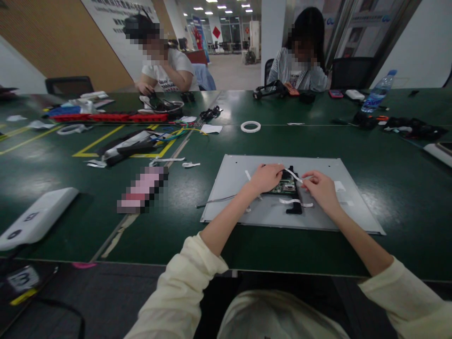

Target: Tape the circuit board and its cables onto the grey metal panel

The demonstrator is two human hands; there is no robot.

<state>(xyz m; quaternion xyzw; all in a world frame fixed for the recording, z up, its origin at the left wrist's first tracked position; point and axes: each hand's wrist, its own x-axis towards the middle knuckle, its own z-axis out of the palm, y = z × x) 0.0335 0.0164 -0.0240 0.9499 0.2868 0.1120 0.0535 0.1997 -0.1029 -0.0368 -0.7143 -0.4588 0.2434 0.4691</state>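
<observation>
A grey flat panel (226, 188) lies on the table in front of me, with a green circuit board (285, 185) and a black bracket (295, 206) on it. My left hand (267, 179) rests over the board, its closed fingertips at one end of a narrow strip of white tape (292, 174). At the strip's other end, my right hand (319, 186) pinches it between thumb and finger. Another white tape strip (305, 204) crosses the bracket lower down. A thin dark cable (221, 199) runs left from under my left wrist. My palm hides part of the board.
A white tape roll (250, 126) lies beyond the panel. To the left are a phone (143, 189), a white box-shaped device (38, 218) and a black-and-silver bundle with wires (130, 145). Two people sit across the table; a water bottle (380, 92) stands far right.
</observation>
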